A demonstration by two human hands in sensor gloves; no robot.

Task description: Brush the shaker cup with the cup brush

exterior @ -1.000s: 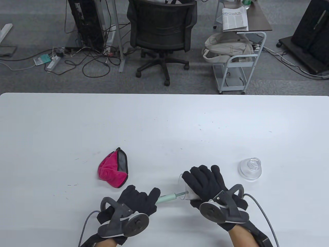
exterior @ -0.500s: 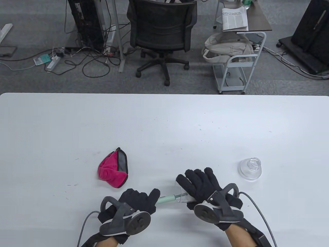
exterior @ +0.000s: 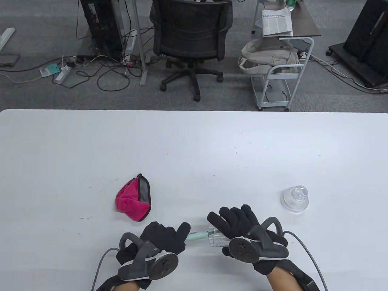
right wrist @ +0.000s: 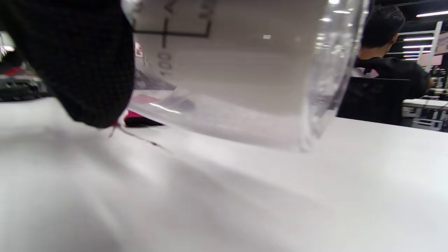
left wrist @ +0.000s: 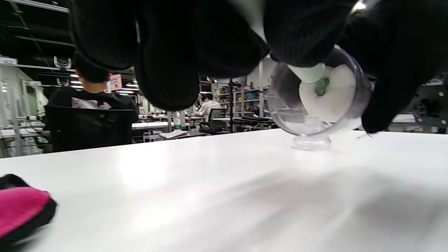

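My right hand grips the clear shaker cup on its side just above the table, mouth toward the left. My left hand grips the pale green handle of the cup brush; its stem enters the cup's mouth. In the left wrist view the white brush head sits inside the cup, under my gloved fingers. In the right wrist view the cup's clear wall with printed marks fills the top, beside a gloved finger.
A pink cloth with grey and black edging lies left of my hands, also in the left wrist view. The clear cup lid stands on the white table to the right. An office chair and a cart stand beyond the far edge.
My right hand has drawn the cup toward me and slightly left, and rolled over it. The left hand with the brush has barely moved.
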